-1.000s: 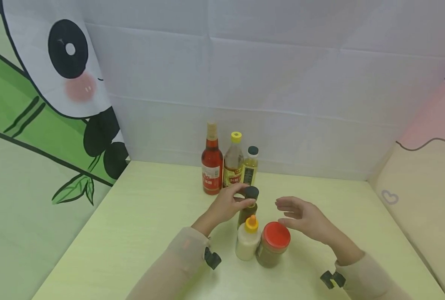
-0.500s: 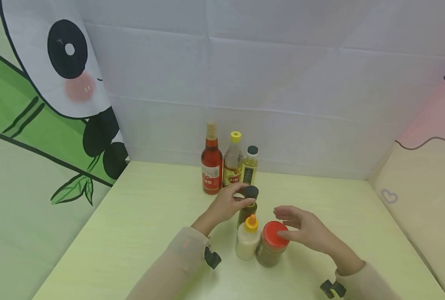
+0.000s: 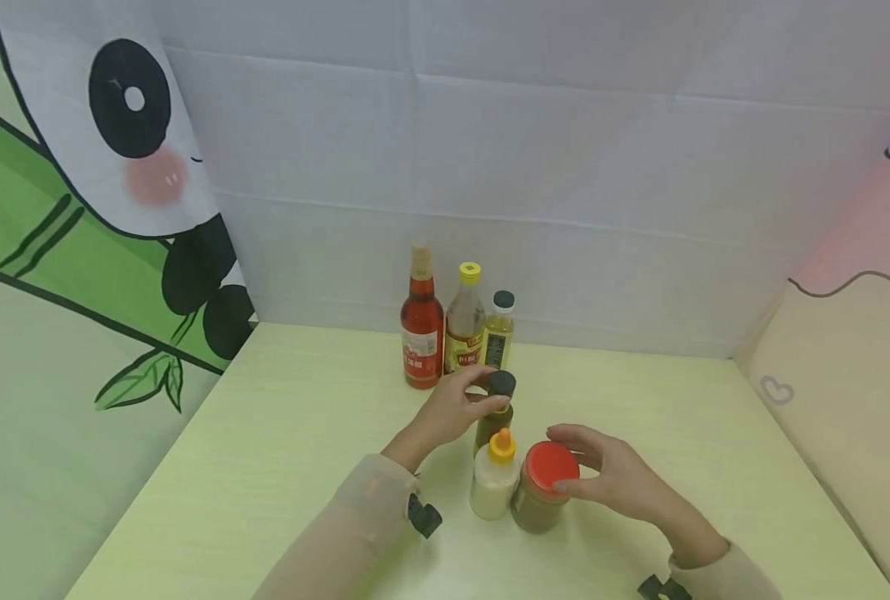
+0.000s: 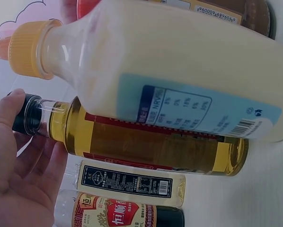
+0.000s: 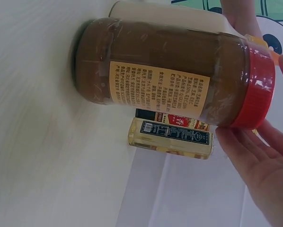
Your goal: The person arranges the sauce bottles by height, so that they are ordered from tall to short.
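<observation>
Pinching: left hand [image 3: 443,412] is holding dark-capped bottle [image 3: 493,431] near its top | right hand [image 3: 616,477] is cupping red-lidded jar [image 3: 541,507] | bottle standing behind squeeze bottle [image 3: 494,485], jar just right of it | I'm judging both holds made, firmness not showing; neither is leaving the table [image 3: 302,400] yet

Near the pale yellow-green desk's [image 3: 302,433] back edge stand a red bottle [image 3: 422,325] labelled red and white, a yellow-capped bottle [image 3: 465,321] and a green-capped yellow bottle [image 3: 497,337]. Away from that edge, a golden bottle [image 4: 155,146] has a black cap [image 3: 502,383], a cream squeeze bottle [image 3: 493,489] an orange cap [image 3: 502,448] and blue label [image 4: 193,104], a brown jar [image 3: 539,507] a red lid [image 3: 550,464] and tan label [image 5: 159,90].
</observation>
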Demonstrator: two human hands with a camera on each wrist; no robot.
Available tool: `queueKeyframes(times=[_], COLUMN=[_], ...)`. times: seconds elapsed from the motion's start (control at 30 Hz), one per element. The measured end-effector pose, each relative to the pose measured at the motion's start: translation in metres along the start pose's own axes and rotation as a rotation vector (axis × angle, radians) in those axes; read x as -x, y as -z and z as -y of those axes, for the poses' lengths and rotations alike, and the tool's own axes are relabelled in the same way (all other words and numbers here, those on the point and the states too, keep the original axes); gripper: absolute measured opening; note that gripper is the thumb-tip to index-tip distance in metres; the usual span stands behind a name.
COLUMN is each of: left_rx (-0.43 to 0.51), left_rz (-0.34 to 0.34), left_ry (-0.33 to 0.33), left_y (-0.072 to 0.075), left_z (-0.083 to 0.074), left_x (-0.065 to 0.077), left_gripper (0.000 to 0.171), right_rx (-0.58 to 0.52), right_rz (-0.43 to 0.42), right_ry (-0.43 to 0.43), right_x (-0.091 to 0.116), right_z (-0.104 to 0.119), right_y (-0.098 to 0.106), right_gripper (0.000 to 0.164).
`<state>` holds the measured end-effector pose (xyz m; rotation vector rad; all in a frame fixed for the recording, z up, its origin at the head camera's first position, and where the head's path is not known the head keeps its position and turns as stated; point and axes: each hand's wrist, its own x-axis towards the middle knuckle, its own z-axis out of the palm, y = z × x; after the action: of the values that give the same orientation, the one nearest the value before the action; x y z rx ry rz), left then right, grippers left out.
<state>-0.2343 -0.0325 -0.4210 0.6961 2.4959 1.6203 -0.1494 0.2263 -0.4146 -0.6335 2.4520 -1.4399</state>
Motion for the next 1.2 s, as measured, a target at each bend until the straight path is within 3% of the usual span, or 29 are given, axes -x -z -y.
queueKeyframes(times=[0.37,0.7,0.9,1.2], left_rx=[-0.008,0.0,0.01,-0.016], left_rz=[-0.013,-0.014,-0.009,0.008], left_ry=[-0.006,0.011,0.056,0.025], left_y=[-0.002,-0.002,0.0,0.002], left_z=[0.003,0.006,0.005,0.002], left_x=[-0.002,-0.003,0.003,0.008], left_gripper=[0.05,0.051,0.051,0.05], right_rx=[0.068,0.086,0.134,0.154], right_rz=[-0.036,-0.021,-0.033,-0.036], right_ry=[0.02,0.096,0.089,0.069], right_x=[0.0,-0.002,-0.001,0.002], right_z=[-0.011,-0.015,-0.01,-0.005], right_y=[-0.008,-0.008,-0.015,-0.022], right_gripper=[0.071,0.066,0.061,0.061])
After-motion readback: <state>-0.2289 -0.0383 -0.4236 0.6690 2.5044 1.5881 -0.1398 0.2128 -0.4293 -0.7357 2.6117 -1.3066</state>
